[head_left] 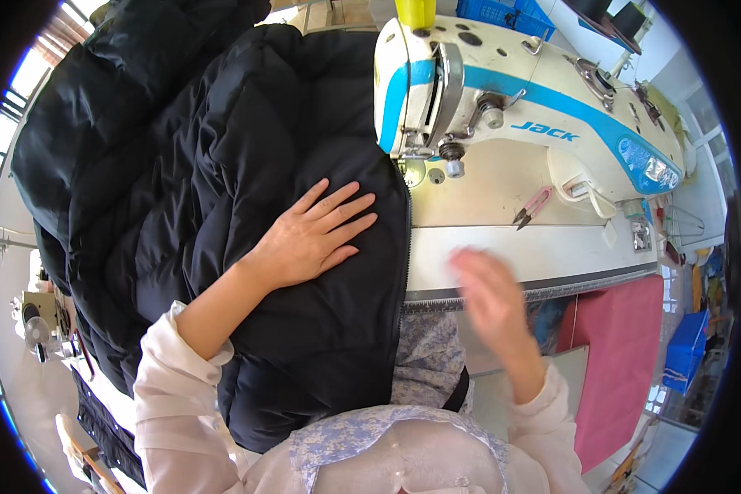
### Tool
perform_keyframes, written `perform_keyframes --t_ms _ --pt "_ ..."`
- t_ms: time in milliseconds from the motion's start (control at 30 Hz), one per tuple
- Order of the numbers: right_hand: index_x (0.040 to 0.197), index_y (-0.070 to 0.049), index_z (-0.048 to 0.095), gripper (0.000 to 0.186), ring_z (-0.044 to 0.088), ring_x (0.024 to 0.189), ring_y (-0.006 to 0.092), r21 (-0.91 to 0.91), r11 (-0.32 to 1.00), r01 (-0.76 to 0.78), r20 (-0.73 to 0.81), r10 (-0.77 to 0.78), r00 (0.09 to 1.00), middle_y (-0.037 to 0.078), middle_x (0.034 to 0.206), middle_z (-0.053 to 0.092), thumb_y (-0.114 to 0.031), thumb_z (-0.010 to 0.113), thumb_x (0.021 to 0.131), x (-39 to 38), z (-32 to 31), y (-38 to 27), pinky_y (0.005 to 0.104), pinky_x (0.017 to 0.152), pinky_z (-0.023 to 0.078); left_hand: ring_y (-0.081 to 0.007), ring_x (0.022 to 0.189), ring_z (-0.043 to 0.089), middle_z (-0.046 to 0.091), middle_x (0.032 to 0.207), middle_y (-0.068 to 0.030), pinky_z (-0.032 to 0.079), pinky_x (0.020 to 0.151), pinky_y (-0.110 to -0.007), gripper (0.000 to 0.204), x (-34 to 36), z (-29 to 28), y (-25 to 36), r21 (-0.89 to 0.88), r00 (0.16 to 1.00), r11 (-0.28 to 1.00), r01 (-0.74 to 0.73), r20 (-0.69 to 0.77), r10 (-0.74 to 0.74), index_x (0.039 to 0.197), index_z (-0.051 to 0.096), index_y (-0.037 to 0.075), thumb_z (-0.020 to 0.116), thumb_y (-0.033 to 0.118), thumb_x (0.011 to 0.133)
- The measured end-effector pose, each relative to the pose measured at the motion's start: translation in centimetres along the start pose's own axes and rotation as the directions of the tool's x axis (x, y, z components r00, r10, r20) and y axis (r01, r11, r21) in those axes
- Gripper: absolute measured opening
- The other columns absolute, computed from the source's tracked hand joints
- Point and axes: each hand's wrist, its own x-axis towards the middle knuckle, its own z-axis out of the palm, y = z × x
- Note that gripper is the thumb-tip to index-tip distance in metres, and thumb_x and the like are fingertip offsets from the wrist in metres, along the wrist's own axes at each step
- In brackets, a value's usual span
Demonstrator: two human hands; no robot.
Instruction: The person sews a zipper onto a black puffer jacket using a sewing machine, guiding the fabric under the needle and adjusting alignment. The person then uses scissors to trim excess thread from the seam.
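My left hand [313, 239] lies flat on a black padded jacket [189, 173], fingers spread and pressing on the cloth. The jacket's front edge, with a zipper [407, 239] along it, runs from under the needle area of a white and blue sewing machine [543, 99] toward me. Over the front edge of the machine bed, right of the zipper, is my right hand [494, 300]. Motion smears its fingers, and nothing can be made out in them. Small pink-handled thread snips [534, 207] rest on the bed, beyond that hand.
A ruler strip [552, 286] borders the table's front edge, and pink cloth [617, 362] hangs below at right. The jacket's bulk fills the left side. A blue basket [502, 12] sits behind the machine; a blue bin [686, 350] stands at far right.
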Motion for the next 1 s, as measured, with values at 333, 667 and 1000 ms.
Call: perform_keyframes --t_ms 333,667,1000 --pt "0.117 -0.005 0.073 0.035 0.064 0.106 0.0273 -0.449 0.892 -0.048 -0.073 0.018 0.997 0.008 0.108 0.070 0.002 0.070 0.083 2.1 -5.6 12.1 0.0407 0.093 0.051 -0.0275 0.085 0.068 0.061 0.095 -0.0083 0.058 0.073 -0.038 0.013 5.6 -2.1 6.3 -0.370 0.946 0.902 0.224 -0.138 -0.292 0.099 0.066 0.005 0.073 0.011 0.090" --pt "0.113 -0.008 0.075 0.019 0.063 0.066 0.0178 0.194 0.958 -0.211 -0.135 0.239 0.962 0.008 0.082 0.066 -0.008 0.071 0.094 4.2 -0.4 3.9 0.0317 0.059 0.049 -0.0218 0.070 0.067 0.066 0.083 -0.0055 0.054 0.065 -0.033 0.014 6.5 2.5 8.3 -0.460 0.758 0.680 0.571 -0.022 -0.652 0.091 0.066 0.007 0.076 0.017 0.089" --pt "0.107 -0.012 0.067 0.025 0.068 0.069 0.0206 0.060 0.985 -0.163 -0.077 0.167 0.983 0.002 0.085 0.066 -0.018 0.079 0.087 5.4 2.0 1.8 0.0333 0.059 0.052 -0.0040 0.068 0.055 0.065 0.078 0.0001 0.047 0.062 -0.023 0.013 5.4 0.7 7.6 -0.749 0.633 0.274 0.603 0.241 -0.735 0.097 0.067 0.001 0.074 0.012 0.094"
